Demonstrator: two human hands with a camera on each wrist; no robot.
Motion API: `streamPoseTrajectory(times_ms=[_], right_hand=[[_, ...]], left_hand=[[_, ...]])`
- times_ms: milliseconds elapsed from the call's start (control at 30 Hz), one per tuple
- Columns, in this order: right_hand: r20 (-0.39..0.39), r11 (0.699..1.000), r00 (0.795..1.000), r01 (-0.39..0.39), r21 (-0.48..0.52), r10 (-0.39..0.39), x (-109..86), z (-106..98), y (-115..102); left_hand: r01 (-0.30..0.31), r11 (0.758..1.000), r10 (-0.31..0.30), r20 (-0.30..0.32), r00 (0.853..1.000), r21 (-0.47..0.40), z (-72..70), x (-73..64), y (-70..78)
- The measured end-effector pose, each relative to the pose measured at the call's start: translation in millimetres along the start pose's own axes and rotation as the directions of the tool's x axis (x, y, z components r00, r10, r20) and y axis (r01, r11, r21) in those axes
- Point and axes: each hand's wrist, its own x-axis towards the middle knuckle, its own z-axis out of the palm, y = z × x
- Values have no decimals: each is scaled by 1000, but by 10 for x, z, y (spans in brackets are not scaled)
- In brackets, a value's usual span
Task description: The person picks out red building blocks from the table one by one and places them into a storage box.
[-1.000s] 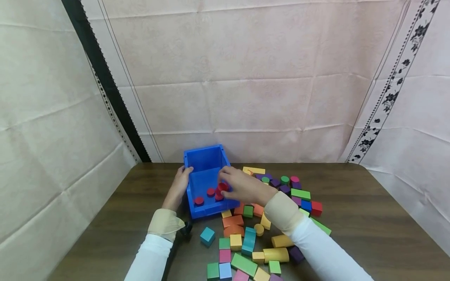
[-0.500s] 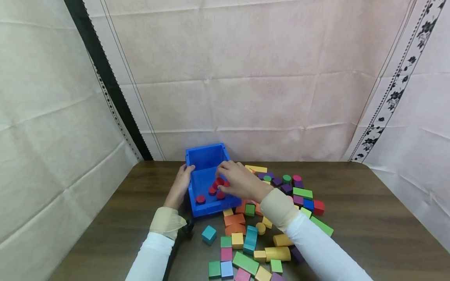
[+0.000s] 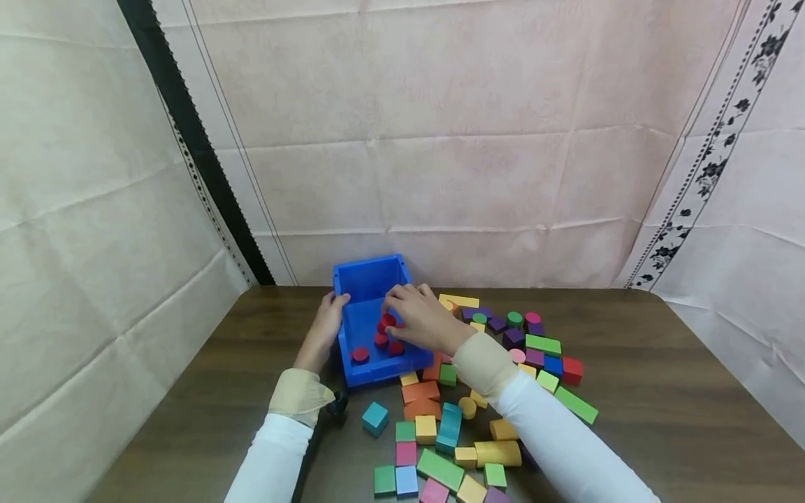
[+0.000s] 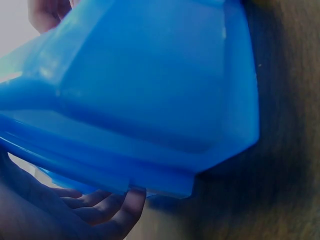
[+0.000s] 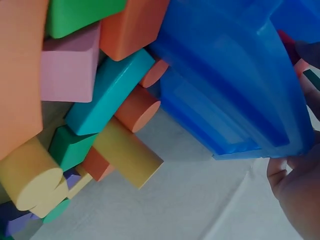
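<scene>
A blue plastic bin (image 3: 367,314) is at the far side of the table, its open side toward me. My left hand (image 3: 321,330) grips its left rim, thumb over the edge. In the left wrist view, the fingers (image 4: 132,202) lie along the outside of the blue wall. Several red cylinders (image 3: 360,355) lie low in the bin. My right hand (image 3: 424,318) reaches over the bin's right rim and pinches a red cylinder (image 3: 388,320) between thumb and fingers. In the right wrist view the bin's wall (image 5: 225,90) hides much of that work.
Many coloured wooden blocks spread right and in front of the bin, with an orange arch (image 3: 421,409), a yellow cylinder (image 3: 498,453) and a green block (image 3: 440,469) among them. A teal cube (image 3: 374,418) sits apart near my left wrist. Cloth (image 3: 440,175) hangs behind the table.
My right hand has shifted left and slightly away from me inside the bin, with the pinched red cylinder moving along. The left hand keeps its grip on the rim.
</scene>
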Motion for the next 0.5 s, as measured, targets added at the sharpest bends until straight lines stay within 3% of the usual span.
streamPoseTrajectory(times_ms=[500], right_hand=[[71, 993, 996, -43, -112, 52, 245, -31, -118]], left_hand=[[4, 1000, -4, -7, 1000, 2, 5, -43, 23]])
